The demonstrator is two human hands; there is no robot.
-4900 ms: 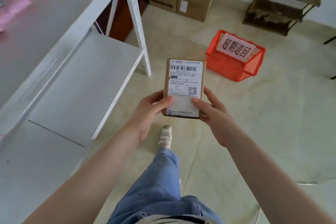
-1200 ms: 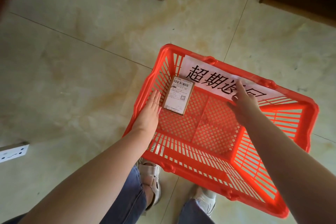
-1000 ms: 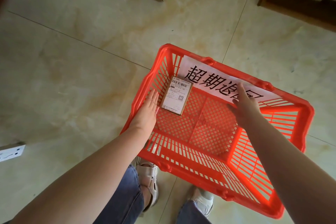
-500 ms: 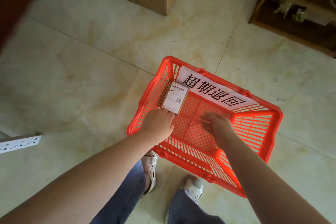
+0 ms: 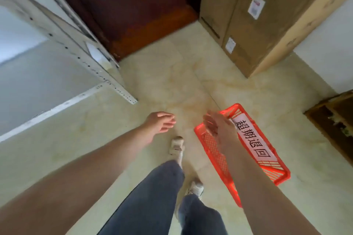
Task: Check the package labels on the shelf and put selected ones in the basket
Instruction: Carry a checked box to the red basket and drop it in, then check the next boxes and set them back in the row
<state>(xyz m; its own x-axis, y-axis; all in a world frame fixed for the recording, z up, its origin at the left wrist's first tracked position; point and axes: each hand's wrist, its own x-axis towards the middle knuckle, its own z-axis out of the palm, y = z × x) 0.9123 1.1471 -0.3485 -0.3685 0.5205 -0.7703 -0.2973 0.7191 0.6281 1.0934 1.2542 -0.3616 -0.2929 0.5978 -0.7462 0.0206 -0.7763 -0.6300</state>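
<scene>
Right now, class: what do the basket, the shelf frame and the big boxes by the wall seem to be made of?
Red basket: probably moulded plastic, with lattice walls and a slightly glossy, even colour. Shelf frame: likely painted metal, a white angled post with rows of punched holes. Big boxes: cardboard by the look, matt brown faces with stuck-on paper labels. Blur hides finer texture.

A pale, marbled tile floor [image 5: 168, 86] carries everything here. The orange basket [image 5: 214, 145] sits on it at the right with a white sign of black characters [image 5: 252, 137] along its rim, and the white metal shelf unit [image 5: 57, 74] stands at the left. Two tall cardboard boxes [image 5: 254, 25] stand against the far wall, a dark wooden rack [image 5: 332, 120] sits at the right edge, and the person's two shoes [image 5: 176, 146] are planted on the tiles in the middle.
</scene>
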